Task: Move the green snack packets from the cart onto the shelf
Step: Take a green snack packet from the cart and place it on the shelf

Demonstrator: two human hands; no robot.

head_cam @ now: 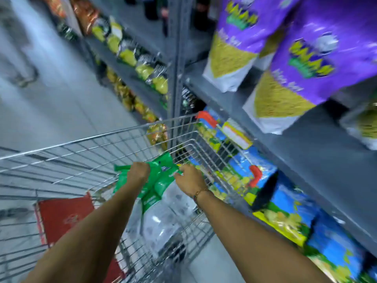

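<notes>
Left hand (138, 172) closed on green snack packets (157, 180) over wire cart (85, 144) | right hand (189, 177) pinching their right edge | bundle's long axis runs toward wrists | shelf (306, 139) right of right hand, nearer arm

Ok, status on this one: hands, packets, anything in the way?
Left hand and right hand both gripping green packets over the cart. Not yet on shelf. Cart wall between packets and shelf.

Brightly, evenly lit from overhead; heavy motion blur throughout, worst on purple bags (302, 64) at two o'clock; wide-angle bending toward edges.
</notes>
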